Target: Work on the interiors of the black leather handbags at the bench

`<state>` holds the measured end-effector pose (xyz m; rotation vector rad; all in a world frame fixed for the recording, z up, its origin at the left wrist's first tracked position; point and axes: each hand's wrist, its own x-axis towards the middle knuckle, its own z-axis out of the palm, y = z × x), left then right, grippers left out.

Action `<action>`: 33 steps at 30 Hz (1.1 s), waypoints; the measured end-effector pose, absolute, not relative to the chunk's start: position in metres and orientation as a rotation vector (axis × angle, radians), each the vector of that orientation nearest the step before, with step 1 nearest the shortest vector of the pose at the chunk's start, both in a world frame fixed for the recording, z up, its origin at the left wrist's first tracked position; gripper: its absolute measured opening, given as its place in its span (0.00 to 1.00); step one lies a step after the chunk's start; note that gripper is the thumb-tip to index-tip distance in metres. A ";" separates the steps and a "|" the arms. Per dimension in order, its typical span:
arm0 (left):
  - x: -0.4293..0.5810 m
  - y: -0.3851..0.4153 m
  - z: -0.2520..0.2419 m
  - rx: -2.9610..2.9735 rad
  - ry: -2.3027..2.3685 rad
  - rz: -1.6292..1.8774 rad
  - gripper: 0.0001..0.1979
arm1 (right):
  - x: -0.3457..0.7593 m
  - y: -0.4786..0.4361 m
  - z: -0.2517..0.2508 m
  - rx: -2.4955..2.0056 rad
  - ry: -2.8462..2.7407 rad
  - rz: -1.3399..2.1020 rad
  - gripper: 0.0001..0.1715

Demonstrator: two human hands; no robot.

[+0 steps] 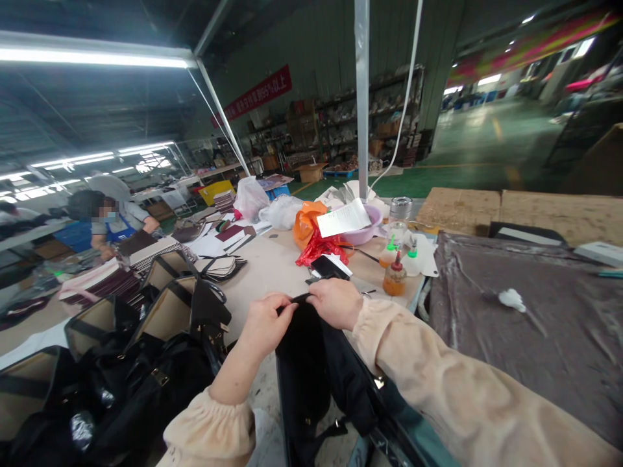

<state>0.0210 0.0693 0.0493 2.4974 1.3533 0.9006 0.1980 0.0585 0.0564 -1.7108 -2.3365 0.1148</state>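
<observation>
On the near side of the lilac basin (363,237), down at the bottom of the head view, I have the black bag (302,363) between both hands with its opening towards me. The left hand (265,318) is pinching the rim, thumb and fingers pressed together on the edge. The right hand (335,301) sits just beside it with its fingers curled closed over the same rim; its thumb is too hidden for me to say how it presses.

I judge the step in hand to be working along that rim, straightening or lining up the edge, though I can't see exactly what the fingertips are doing there. As I read it, the next move calls for even tension: a firm pinch on the left, a steady hold on the right, and neither hand letting the soft wall of the bag sag.

Left of the basin and nearer me lies a heap of black bags (160,376), some with beige inner faces showing. Just left of the basin is an orange plastic bag (304,224), with a red plastic bag (321,251) in front of it. To the basin's right and nearer stands a bottle of amber liquid (394,277), and further right is a dark covered board (511,350). Far off to the basin's left, a co-worker (124,227) wears a blue apron.
</observation>
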 end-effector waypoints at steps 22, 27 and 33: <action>0.014 0.071 0.047 2.416 1.465 0.871 0.10 | 0.195 0.058 0.053 -1.745 -2.338 0.120 0.18; 0.014 0.072 0.047 2.436 1.473 0.825 0.09 | 0.195 0.059 0.053 -1.695 -2.332 0.097 0.16; 0.018 0.073 0.050 2.557 1.486 0.800 0.08 | 0.195 0.060 0.053 -1.666 -2.326 0.093 0.15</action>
